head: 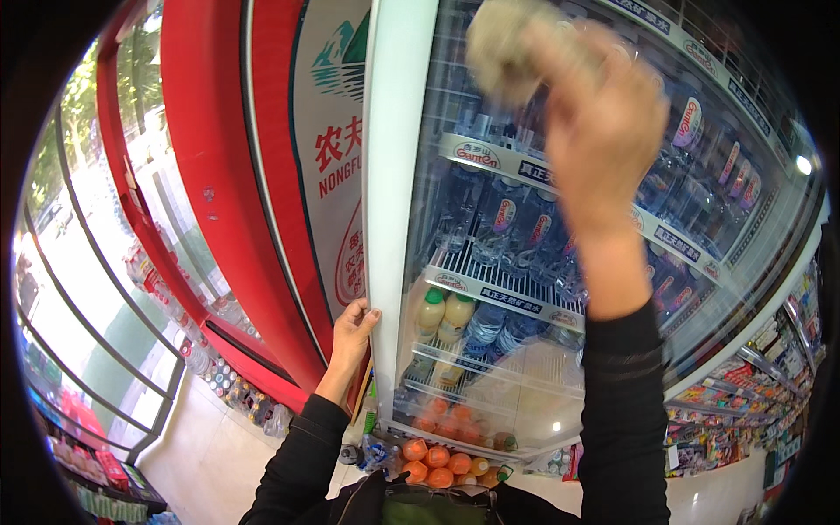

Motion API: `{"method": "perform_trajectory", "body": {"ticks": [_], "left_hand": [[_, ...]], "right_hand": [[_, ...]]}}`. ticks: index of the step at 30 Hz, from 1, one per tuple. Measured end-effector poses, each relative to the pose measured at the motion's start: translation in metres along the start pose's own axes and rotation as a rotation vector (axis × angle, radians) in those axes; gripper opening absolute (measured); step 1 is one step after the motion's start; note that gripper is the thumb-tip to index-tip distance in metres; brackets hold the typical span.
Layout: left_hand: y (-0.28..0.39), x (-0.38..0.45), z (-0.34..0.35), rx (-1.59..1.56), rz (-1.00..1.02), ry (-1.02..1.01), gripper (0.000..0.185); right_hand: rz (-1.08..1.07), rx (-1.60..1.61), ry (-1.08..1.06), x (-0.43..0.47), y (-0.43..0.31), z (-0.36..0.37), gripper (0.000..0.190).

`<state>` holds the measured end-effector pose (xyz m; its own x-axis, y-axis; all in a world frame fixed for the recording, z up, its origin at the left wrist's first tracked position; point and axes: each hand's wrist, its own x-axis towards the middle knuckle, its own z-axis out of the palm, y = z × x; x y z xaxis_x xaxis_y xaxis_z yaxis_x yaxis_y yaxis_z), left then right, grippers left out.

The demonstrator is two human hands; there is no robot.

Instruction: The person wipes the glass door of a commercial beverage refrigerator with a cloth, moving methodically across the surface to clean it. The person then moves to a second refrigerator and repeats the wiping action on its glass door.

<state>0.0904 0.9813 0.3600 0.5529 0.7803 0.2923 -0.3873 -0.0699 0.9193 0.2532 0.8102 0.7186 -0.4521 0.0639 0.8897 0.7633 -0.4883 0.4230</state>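
Note:
A display fridge stands before me, with a white door frame (396,216) around a glass door (545,374). My left hand (354,328) grips the outer edge of that frame, thumb toward me. High on the glass, my right hand (604,125) holds a bunched beige cloth (502,56); both are blurred by motion. Whether the cloth touches the glass I cannot tell. Behind the pane, clear Ganten water bottles (502,220) line several wire shelves (453,252). Lower down are green-capped bottles (456,315) with pale yellow contents.
Left of the frame rises a red drinks cooler (203,184) with a printed side panel (331,157). Orange-capped bottles (438,459) stand on the floor by the fridge's base. More bottles (243,394) sit beside the red cooler. Packed goods shelves (728,394) are at right, window panes (85,262) at left.

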Motion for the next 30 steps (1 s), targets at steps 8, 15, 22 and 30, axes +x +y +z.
{"method": "perform_trajectory", "body": {"ticks": [8, 15, 22, 30], "left_hand": [[-0.018, 0.001, -0.011, -0.139, -0.015, -0.048, 0.030], [-0.030, 0.004, -0.018, -0.419, -0.127, -0.131, 0.037], [-0.014, -0.001, -0.006, -0.216, -0.072, -0.097, 0.035], [0.004, 0.010, 0.009, -0.003, 0.043, -0.010, 0.023]], "right_hand": [[-0.155, 0.530, -0.287, -0.116, -0.118, 0.003, 0.032], [-0.403, 0.704, -0.846, -0.215, -0.148, -0.052, 0.037], [0.018, -0.031, 0.057, 0.057, 0.024, 0.011, 0.037], [-0.442, 0.616, -0.331, -0.026, -0.042, -0.003, 0.021]]}}
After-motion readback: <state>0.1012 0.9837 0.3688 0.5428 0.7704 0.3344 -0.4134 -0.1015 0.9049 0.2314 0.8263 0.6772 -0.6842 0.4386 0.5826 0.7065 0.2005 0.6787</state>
